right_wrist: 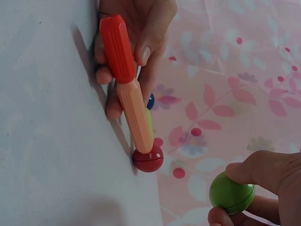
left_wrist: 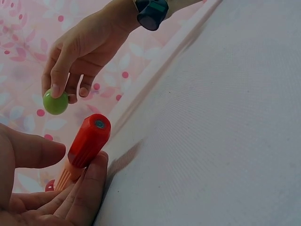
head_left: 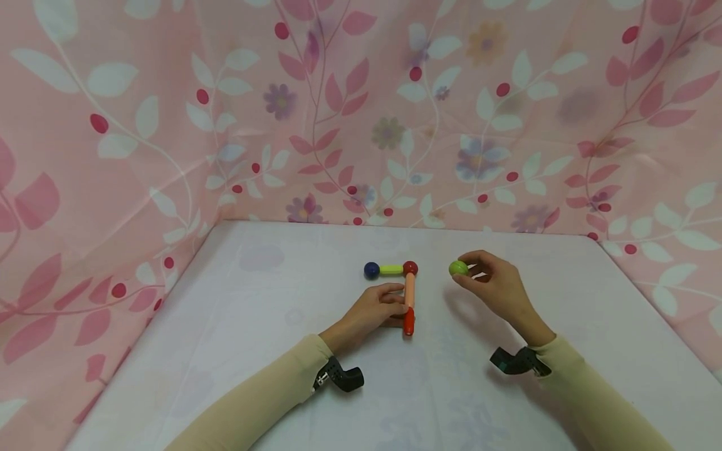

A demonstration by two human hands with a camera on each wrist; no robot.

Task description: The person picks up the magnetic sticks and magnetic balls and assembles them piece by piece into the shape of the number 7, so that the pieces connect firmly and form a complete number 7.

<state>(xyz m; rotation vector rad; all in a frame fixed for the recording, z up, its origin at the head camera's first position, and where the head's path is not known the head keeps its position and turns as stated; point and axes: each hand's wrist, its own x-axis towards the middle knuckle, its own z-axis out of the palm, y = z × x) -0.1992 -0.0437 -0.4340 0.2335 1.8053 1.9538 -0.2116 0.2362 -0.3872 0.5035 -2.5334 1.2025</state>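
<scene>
My left hand [head_left: 369,310] holds the red magnetic stick [head_left: 409,322], with the thumb on one side and fingers on the other. A round metal inset shows in that stick's free end in the left wrist view. The red stick runs end to end into a peach stick [right_wrist: 135,115], which meets a dark red ball [head_left: 410,268]. From this ball a yellow-green stick [head_left: 392,270] extends left to a dark blue ball [head_left: 371,270], forming a corner. Off to the right, above the table, my right hand [head_left: 496,285] pinches a green ball [right_wrist: 231,192] between thumb and fingers.
A white cloth covers the table [head_left: 225,313]. Pink floral fabric [head_left: 389,125] hangs behind it and at both sides. Each wrist bears a small black camera, one on the left [head_left: 341,376] and one on the right [head_left: 519,361].
</scene>
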